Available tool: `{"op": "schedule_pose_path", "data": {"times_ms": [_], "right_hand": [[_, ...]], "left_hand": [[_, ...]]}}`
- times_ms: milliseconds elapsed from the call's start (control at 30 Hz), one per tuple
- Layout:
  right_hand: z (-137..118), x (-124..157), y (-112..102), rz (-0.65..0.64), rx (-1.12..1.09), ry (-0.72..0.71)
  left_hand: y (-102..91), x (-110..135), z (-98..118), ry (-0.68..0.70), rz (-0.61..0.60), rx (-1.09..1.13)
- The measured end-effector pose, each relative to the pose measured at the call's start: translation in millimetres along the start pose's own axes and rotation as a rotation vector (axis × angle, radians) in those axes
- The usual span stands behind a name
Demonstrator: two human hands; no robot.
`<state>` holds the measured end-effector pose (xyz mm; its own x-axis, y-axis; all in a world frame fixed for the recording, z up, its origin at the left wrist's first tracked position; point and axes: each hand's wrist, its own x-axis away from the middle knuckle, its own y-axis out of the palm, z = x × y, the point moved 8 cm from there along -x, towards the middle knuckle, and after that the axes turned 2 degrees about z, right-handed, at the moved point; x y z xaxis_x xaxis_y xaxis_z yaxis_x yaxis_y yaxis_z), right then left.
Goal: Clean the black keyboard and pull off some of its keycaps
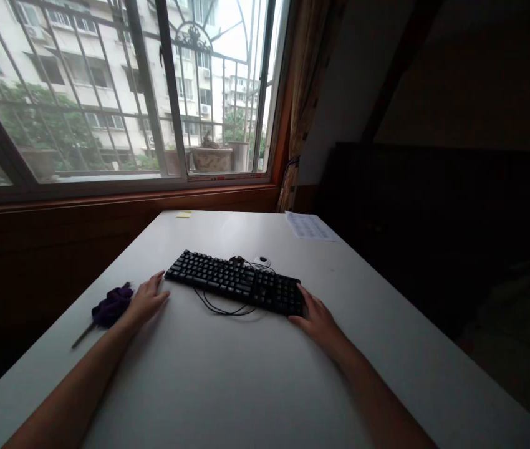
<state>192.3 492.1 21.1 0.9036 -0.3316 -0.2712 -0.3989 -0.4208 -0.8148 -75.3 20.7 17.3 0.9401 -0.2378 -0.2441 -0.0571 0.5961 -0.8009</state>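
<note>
A black keyboard (237, 282) lies at an angle on the white table (227, 380), with its black cable (221, 307) looping under and in front of it. My left hand (147, 299) rests flat on the table by the keyboard's left end, fingers stretched toward it. At the keyboard's right end, my right hand (317, 320) touches the edge with its fingers extended. Neither hand holds anything.
A purple cloth on a thin stick (110, 307) lies near the table's left edge. A printed sheet (309, 226) sits at the far right corner, a yellow note (183, 214) at the far edge, and a small round object (262, 260) behind the keyboard. A barred window is beyond.
</note>
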Motion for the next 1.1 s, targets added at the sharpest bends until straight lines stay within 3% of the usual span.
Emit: {"op": "schedule_pose_path", "data": {"times_ms": [300, 633, 1100], "right_hand": [[3, -2, -2, 0.032, -0.033, 0.010], [2, -4, -16, 0.077, -0.160, 0.082], [13, -4, -17, 0.106, -0.114, 0.046]], "left_hand": [[-6.1, -11, 15, -0.021, 0.054, 0.055], [-12.2, -5, 9, -0.079, 0.032, 0.278], [-36.6, 42, 0, -0.368, -0.048, 0.307]]}}
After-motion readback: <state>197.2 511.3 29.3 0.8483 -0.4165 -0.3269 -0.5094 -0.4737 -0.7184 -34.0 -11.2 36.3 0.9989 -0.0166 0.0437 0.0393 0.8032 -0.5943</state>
